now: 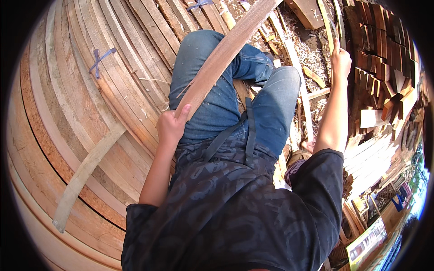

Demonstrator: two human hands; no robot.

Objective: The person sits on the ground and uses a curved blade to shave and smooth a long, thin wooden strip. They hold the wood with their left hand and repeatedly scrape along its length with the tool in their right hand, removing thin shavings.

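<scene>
A long, flat wooden plank [221,58] slants from my lap up past the top edge, lying across my thigh. My left hand [172,124] is closed around its near end, thumb along the face. A few splinters stick out from the plank's left edge near that hand. Out to the right, my right hand [341,63] is raised with its fingers curled and one digit pointing up. Thin, pale strips [326,18] reach down toward it from the top edge. Whatever sits inside that fist is hard to make out.
Stacked long boards [58,90] fill the left, some tied with a blue strip [100,61]. A loose wooden slat [86,171] lies across them. Shavings [312,54] cover the ground ahead. Piled cut timber [384,58] stands at right, beyond my right arm. A wood block [307,11] lies at the top.
</scene>
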